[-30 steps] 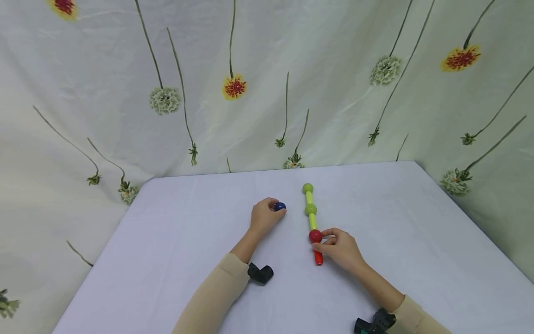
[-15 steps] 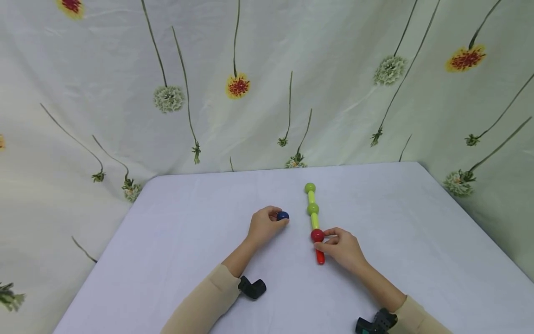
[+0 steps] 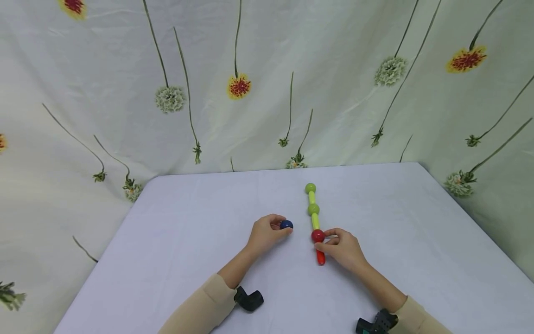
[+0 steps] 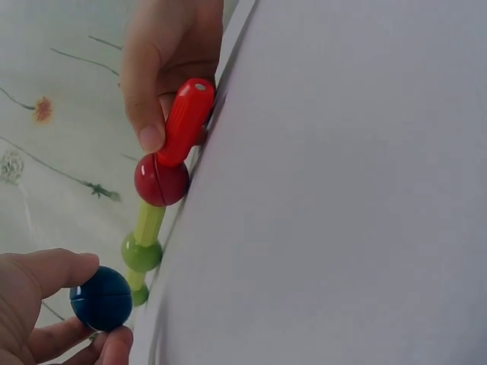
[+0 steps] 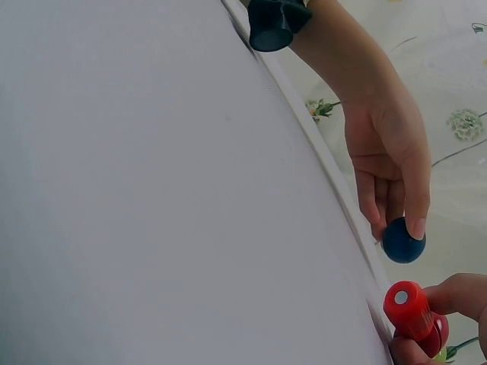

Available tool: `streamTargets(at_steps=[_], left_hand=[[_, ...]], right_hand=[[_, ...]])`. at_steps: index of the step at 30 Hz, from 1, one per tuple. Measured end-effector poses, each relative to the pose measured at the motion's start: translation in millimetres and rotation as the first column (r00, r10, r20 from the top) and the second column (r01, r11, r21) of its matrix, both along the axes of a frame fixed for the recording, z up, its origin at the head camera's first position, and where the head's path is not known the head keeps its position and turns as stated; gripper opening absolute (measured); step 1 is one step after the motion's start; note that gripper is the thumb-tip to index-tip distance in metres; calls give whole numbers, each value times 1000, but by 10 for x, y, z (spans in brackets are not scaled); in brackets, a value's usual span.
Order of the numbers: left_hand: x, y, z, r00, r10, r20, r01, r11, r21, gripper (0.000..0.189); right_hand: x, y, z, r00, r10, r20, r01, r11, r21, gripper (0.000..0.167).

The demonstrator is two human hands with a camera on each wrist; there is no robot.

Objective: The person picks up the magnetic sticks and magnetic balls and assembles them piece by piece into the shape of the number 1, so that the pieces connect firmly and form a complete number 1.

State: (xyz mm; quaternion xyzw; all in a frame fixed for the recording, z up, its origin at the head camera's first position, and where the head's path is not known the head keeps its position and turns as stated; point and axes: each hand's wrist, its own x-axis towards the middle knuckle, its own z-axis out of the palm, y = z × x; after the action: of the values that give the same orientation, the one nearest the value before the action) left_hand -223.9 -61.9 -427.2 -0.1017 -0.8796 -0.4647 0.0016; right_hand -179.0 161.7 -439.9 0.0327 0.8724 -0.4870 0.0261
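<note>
A blue ball [image 3: 286, 224] is pinched between the thumb and fingers of my left hand [image 3: 265, 233], left of a line of joined toy pieces. That line runs away from me: a red rod [image 3: 320, 257], a red ball [image 3: 318, 235], then yellow-green rods [image 3: 315, 221] and two green balls [image 3: 313, 209]. My right hand [image 3: 343, 249] grips the red rod close to the red ball, thumb on one side and fingers on the other. In the left wrist view, a pale round spot marks the free end of the red rod [image 4: 187, 122]. The blue ball [image 5: 404, 241] is apart from the red rod.
The pieces lie on a table with a white cloth [image 3: 200, 208]. Behind it hangs a pale curtain [image 3: 267, 116] printed with flowers. A black wrist camera [image 3: 249, 299] sits on the left forearm, another black camera [image 3: 377, 321] on the right.
My left hand has come toward me and slightly right with the blue ball, nearer to the red ball. The right hand and the joined pieces have hardly moved.
</note>
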Motion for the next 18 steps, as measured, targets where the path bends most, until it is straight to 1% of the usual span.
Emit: streamTargets(at_steps=[9,12,18], left_hand=[[119,26,-48,999,-51,2,51,999,8,35],[178,39,-60,997,-74,8,74,997,14,34],[309,85,-89,991,-131,-8,131,991,31,33]], right_hand=[[7,3,-1,1000,-2,-3,2,1000,-2,43],[5,3,-3,1000,1,-5,-1,1000,-1,43],[1,5,-5,1000,4,-7,-4,1000,2,43]])
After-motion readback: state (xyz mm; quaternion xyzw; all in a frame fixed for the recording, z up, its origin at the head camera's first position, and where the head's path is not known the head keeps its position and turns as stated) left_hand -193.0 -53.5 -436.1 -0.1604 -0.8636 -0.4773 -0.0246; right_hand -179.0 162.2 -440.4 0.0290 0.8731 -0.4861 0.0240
